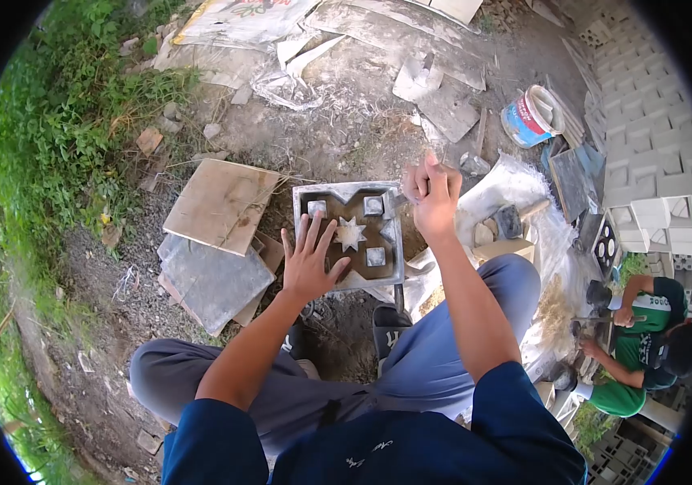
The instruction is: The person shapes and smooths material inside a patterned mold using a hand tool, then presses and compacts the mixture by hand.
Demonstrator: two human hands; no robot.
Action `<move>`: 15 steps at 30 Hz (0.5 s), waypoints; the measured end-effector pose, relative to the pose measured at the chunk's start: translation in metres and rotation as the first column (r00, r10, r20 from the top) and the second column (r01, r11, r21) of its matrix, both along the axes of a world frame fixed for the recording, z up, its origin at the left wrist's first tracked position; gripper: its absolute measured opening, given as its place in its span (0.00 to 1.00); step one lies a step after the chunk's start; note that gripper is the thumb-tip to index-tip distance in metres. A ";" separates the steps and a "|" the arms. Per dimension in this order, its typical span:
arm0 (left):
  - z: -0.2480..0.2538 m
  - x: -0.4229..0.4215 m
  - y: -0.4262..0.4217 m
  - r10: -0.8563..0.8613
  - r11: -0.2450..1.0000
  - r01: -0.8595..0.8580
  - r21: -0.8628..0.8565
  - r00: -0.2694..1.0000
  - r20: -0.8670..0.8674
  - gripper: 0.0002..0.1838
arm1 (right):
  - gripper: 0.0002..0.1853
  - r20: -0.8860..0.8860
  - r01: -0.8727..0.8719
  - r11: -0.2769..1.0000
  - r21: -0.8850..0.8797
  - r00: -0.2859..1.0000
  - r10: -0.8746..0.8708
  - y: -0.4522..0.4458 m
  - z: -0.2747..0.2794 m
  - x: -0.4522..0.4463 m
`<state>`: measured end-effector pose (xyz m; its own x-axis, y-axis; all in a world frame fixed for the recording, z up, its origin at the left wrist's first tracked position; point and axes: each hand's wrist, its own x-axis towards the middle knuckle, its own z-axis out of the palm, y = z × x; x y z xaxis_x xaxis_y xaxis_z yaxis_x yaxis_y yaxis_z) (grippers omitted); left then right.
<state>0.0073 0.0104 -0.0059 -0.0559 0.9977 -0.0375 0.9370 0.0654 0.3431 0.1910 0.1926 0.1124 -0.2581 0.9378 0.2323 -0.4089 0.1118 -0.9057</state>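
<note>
A square grey metal mould (352, 261) lies on the ground between my feet, with a pale star-shaped block (351, 234) at its centre and small square blocks near its corners. My left hand (308, 263) is open, its fingers spread over the mould's left side and covering part of that side. Above the upper right corner of the mould, my right hand (435, 194) is closed in a fist. Whatever it grips, if anything, is hidden; a faint blur shows beside it over the mould's edge. A dark bar (399, 298) sticks out from the mould's near edge.
Wooden boards (220, 204) and grey sheets (215, 275) are stacked to the left. On the right are plastic sheeting (516, 186), a bucket (532, 117) and stacked patterned blocks (653, 153). Another person (637, 347) in green and black works at the far right.
</note>
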 end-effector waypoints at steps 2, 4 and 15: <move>-0.003 0.001 -0.001 0.007 0.995 -0.010 0.098 0.999 0.032 0.44 | 0.30 0.019 -0.021 1.000 0.018 1.000 0.020 0.001 0.001 -0.002; -0.004 0.005 -0.002 0.017 0.993 -0.021 0.118 0.999 0.036 0.42 | 0.34 0.171 0.038 0.999 -0.012 0.985 -0.035 0.008 -0.012 -0.005; -0.003 0.005 0.003 0.050 0.992 -0.059 0.115 0.996 0.080 0.41 | 0.29 0.537 0.183 0.982 0.045 0.825 -0.178 0.007 0.004 -0.013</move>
